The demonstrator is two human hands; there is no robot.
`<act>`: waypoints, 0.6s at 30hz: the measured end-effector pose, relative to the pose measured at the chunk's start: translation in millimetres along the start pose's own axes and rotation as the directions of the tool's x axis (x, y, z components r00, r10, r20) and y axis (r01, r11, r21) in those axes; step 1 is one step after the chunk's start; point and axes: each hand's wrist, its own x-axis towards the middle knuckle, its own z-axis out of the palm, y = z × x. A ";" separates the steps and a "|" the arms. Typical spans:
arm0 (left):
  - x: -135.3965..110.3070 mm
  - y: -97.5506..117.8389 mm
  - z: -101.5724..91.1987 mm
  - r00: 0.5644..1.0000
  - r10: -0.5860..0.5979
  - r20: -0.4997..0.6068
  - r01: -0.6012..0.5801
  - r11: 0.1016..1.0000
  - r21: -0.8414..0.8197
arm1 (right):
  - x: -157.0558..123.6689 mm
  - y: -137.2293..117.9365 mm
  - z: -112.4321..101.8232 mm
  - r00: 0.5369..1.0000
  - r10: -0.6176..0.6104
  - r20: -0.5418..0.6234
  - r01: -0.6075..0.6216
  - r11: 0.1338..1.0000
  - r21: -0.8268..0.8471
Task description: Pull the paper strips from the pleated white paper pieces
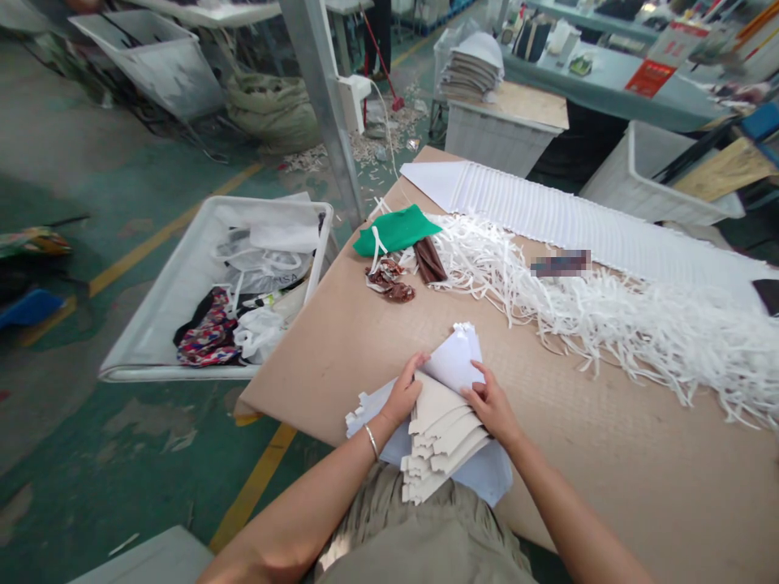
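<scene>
A stack of cut paperboard pieces (447,426), grey on one side and white on the other, is fanned out at the table's near edge against my clothing. My left hand (405,391), with a bangle at the wrist, grips the left side of the stack. On the right side my right hand (492,405) has its thumb and fingers closed on the edges. Between the hands a white flap (459,357) of the pieces points away from me, with a notched tip. More white board (487,474) lies underneath, its lower part close to my lap.
A heap of white ribbon-like strips (608,316) runs along the brown table (316,365). Behind it lies a long row of overlapping white sheets (548,207). Green cloth (398,229) and brown wrappers (393,284) are near the far-left edge. A white bin (152,324) stands left, beside a metal post (322,105).
</scene>
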 end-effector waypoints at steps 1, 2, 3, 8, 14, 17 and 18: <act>-0.1 0.1 -0.1 1.000 -0.003 -0.008 0.003 1.000 0.011 | 1.2 -0.9 -0.8 0.999 0.055 0.000 -0.054 0.996 0.074; -0.3 0.1 -0.1 1.000 -0.002 -0.017 0.003 1.000 0.025 | 5.1 -1.0 -2.0 0.994 0.109 0.006 -0.109 0.990 0.093; -0.5 0.1 -0.1 1.000 0.001 -0.022 0.000 0.999 0.040 | 10.8 -0.1 -3.4 0.988 0.153 0.014 -0.153 0.987 0.045; -1.0 1.4 1.7 0.999 0.050 -0.007 -0.049 0.996 0.069 | 41.0 8.8 -7.8 0.986 0.163 0.019 -0.127 0.828 -0.546; 1.2 1.1 2.6 0.999 0.042 -0.018 -0.039 0.993 0.108 | 22.7 2.6 -4.2 0.999 0.019 0.039 0.001 0.894 -0.448; 1.8 -2.6 -0.3 0.999 0.042 -0.014 -0.041 0.999 0.032 | 8.8 -2.9 -3.3 1.000 -0.012 0.011 0.013 0.995 -0.103; 1.9 -3.6 -1.0 0.999 0.036 -0.009 -0.036 0.999 0.007 | 8.0 -3.5 -3.8 0.999 0.035 0.006 -0.035 0.999 -0.005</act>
